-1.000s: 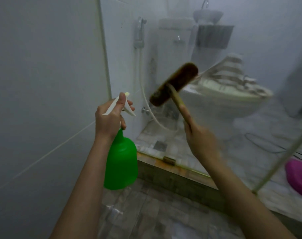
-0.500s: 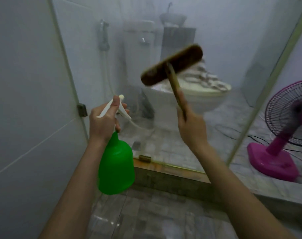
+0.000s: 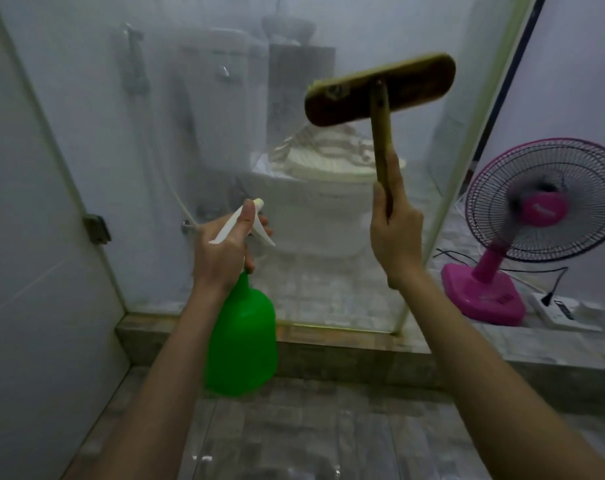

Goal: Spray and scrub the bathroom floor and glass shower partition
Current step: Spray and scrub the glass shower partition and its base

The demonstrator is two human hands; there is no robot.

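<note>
Misted glass partition [image 3: 190,140] fills the view ahead, standing on a tiled curb [image 3: 346,353]. A toilet [image 3: 315,209] shows dimly behind it, and a pink fan [image 3: 543,209] stands past its right edge.

The left grip [image 3: 225,252] is closed round the neck of the green spray bottle [image 3: 242,341], thumb along the white head. The bottle hangs upright above the wet tiled floor [image 3: 311,431], nozzle pointing forward and up at the glass.

The right grip [image 3: 394,233] is wrapped round the lower handle of the scrub brush [image 3: 380,90]. The handle stands nearly upright. The head sits on top, long axis crosswise and rising to the right, back toward the camera. Whether the bristles touch the glass cannot be told.
</note>
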